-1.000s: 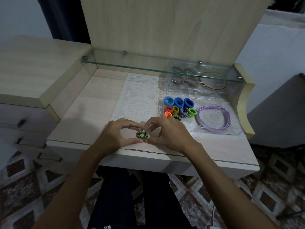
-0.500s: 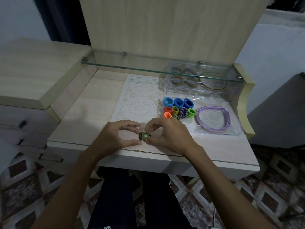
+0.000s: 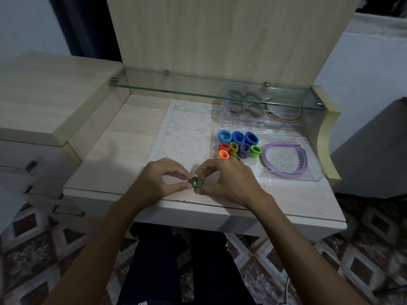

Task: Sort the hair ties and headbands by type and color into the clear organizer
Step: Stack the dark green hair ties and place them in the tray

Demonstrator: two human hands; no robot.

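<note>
Just short of the clear organizer [image 3: 317, 176], toward the person and off its left-front corner, both hands sit close together over the tabletop [image 3: 123, 150], each pinching the same small bundle of green-and-black hair ties [image 3: 196, 182]. Left hand [image 3: 158, 181] has thumb & forefinger on the bundle's left edge; right hand [image 3: 229, 183] pinches its right side, other fingers curled. Bundle looks coiled/looped on itself, held just above or at the tabletop's front edge; can't tell if it touches. Inside the organizer, w/ respect to its left wall: blue ties [image 3: 238, 137] in a row at the far-left, orange ties [image 3: 224, 150] below them against that wall, then olive [image 3: 234, 147], purple striped [image 3: 245, 150] & bright green [image 3: 255, 150] toward the middle; a purple headband [image 3: 284, 159] fills the right part. Another green-and-black piece seems to lie at the organizer's near-left, mostly hidden behind the right hand. Beyond the organizer, under the glass shelf [image 3: 215, 95], sits a second clear box, contents dim. Step in hand, prob.: tidying/coiling this bundle before filing it. Most ties look sorted already, so task seems well along. Next move likely needs one hand to keep the coil pinched so it doesn't spring open, carry it over the organizer's near wall & set it by the matching green-black piece, w/o knocking the orange ties.
</note>
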